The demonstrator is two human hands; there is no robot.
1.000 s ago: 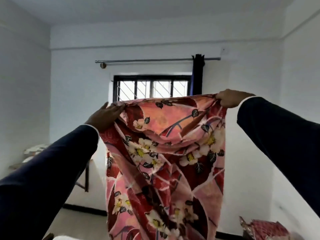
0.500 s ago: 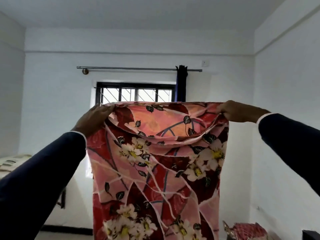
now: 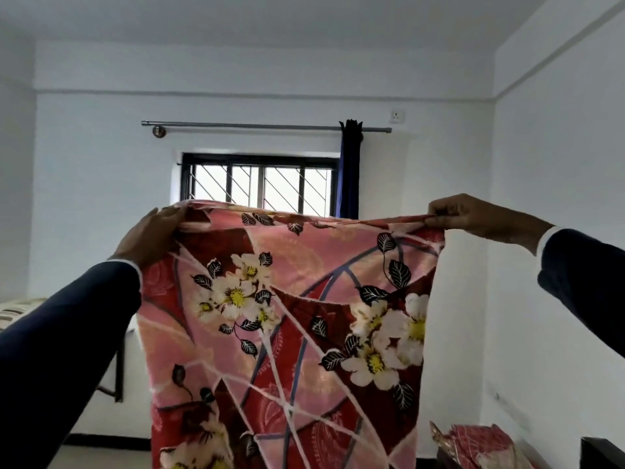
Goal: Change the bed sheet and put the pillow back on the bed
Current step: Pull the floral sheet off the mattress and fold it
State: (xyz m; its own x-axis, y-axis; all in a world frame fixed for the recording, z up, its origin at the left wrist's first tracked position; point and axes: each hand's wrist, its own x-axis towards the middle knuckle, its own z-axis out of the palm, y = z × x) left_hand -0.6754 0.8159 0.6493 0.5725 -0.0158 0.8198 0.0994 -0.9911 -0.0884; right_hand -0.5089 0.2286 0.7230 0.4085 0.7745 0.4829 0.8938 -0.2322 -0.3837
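White bedroom walls and a barred window [image 3: 260,189] sit behind a floral bed sheet [image 3: 287,316] held up. The left hand [image 3: 148,236] and right hand [image 3: 473,216] each have a closed grip on a top corner. The sheet is being opened out; next it likely needs spreading over the bed, which is out of view.

- The bed sheet [image 3: 284,319] is soft woven cloth with a faint sheen, printed with flowers.
- The curtain rod [image 3: 263,126] is smooth, shiny metal.
- The curtain [image 3: 350,170] is dark matt cloth.
- The walls [image 3: 84,181] look matt, probably painted plaster.
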